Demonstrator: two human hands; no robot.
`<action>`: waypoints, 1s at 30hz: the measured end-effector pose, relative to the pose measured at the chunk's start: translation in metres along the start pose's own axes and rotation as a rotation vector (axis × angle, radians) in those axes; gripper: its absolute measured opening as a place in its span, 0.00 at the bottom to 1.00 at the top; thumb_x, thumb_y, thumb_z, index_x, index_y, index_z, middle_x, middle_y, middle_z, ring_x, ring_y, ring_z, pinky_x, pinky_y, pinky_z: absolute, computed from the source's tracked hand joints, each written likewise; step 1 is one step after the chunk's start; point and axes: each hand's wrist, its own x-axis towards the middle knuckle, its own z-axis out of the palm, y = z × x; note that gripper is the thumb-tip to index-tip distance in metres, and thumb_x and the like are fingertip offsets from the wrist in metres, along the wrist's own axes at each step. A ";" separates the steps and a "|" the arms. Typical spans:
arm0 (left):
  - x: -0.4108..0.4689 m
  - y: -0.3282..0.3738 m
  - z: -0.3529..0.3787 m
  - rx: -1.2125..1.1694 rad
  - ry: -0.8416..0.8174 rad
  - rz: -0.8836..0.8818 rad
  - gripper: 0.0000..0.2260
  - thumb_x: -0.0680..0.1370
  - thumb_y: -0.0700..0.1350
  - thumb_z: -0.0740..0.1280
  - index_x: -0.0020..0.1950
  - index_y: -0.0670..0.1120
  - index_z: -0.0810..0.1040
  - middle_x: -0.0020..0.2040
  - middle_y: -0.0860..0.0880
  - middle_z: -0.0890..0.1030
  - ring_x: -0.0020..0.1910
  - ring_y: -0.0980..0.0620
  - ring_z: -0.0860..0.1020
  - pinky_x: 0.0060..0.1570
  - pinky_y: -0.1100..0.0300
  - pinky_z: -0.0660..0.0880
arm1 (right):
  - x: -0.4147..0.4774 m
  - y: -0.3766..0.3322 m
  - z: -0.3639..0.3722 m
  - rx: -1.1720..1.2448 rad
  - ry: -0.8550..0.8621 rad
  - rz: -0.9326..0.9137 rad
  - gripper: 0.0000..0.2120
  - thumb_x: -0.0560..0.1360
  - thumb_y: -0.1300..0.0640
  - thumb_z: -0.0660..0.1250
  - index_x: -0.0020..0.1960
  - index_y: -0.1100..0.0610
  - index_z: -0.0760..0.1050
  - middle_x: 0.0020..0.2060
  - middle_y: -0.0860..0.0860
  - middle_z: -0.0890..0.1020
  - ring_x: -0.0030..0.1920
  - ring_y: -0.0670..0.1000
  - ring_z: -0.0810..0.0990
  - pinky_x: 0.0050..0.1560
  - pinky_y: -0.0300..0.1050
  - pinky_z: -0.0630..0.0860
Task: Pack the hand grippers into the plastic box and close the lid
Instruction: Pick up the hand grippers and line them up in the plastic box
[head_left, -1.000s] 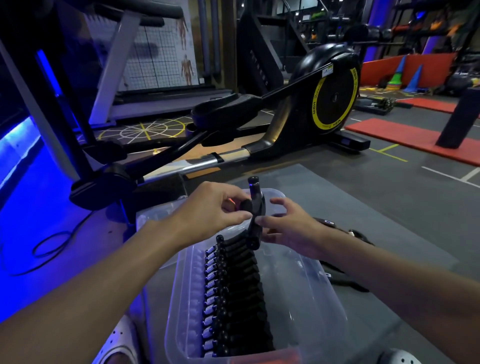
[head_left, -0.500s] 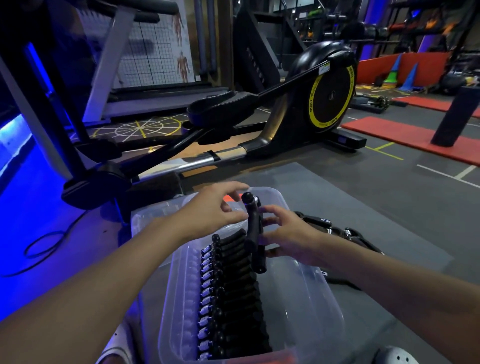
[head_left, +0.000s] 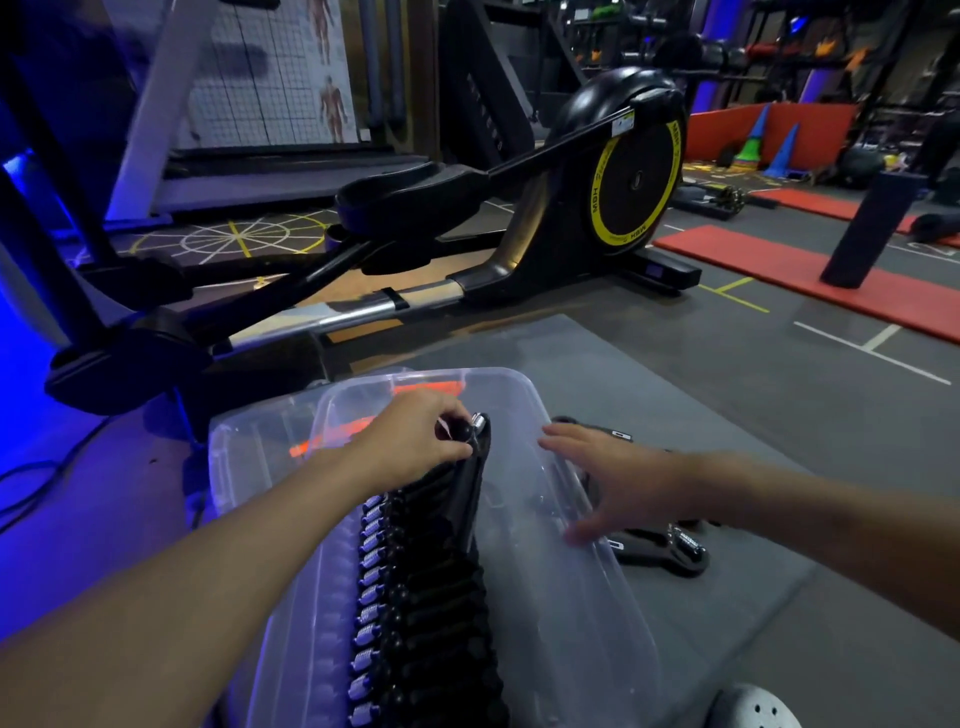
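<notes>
A clear plastic box (head_left: 597, 618) stands on the grey mat in front of me. A row of several black hand grippers (head_left: 415, 597) with silver springs fills its left half. My left hand (head_left: 410, 441) pinches the spring end of one more black hand gripper (head_left: 470, 478), which stands at the far end of the row. My right hand (head_left: 608, 478) hovers with spread fingers over the box's right rim, holding nothing. Beside the box on the right lie loose hand grippers (head_left: 670, 551), partly hidden by that hand. The clear lid (head_left: 244, 457) with an orange clip lies behind the box.
A black elliptical trainer (head_left: 519, 218) with a yellow-ringed flywheel stands just beyond the box. Red mats (head_left: 779, 265) and a dark post (head_left: 872, 228) are at the right. A white shoe (head_left: 753, 709) shows at the bottom edge. A cable (head_left: 31, 488) lies on the blue-lit floor, left.
The raised gripper has gone down into the far end of the row. My right hand let go of it and moved right, over the box's rim.
</notes>
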 end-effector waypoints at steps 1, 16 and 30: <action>0.004 -0.006 0.008 0.008 -0.007 -0.003 0.06 0.70 0.43 0.76 0.44 0.49 0.82 0.39 0.55 0.82 0.38 0.57 0.79 0.47 0.56 0.78 | -0.001 0.007 0.000 0.003 -0.045 0.002 0.53 0.67 0.43 0.76 0.80 0.54 0.47 0.79 0.44 0.46 0.77 0.44 0.48 0.70 0.30 0.45; 0.037 -0.066 0.080 0.088 -0.033 -0.190 0.10 0.68 0.53 0.76 0.46 0.53 0.82 0.41 0.57 0.80 0.42 0.54 0.79 0.51 0.53 0.76 | 0.041 0.030 -0.017 -0.010 -0.214 0.016 0.64 0.61 0.41 0.79 0.79 0.50 0.36 0.76 0.39 0.35 0.77 0.41 0.42 0.77 0.40 0.47; 0.037 -0.081 0.092 0.149 -0.018 -0.277 0.07 0.72 0.51 0.74 0.48 0.53 0.82 0.48 0.53 0.81 0.53 0.49 0.79 0.58 0.51 0.73 | 0.040 0.034 -0.018 0.020 -0.210 -0.005 0.64 0.61 0.40 0.79 0.79 0.49 0.36 0.76 0.37 0.35 0.77 0.40 0.43 0.75 0.38 0.47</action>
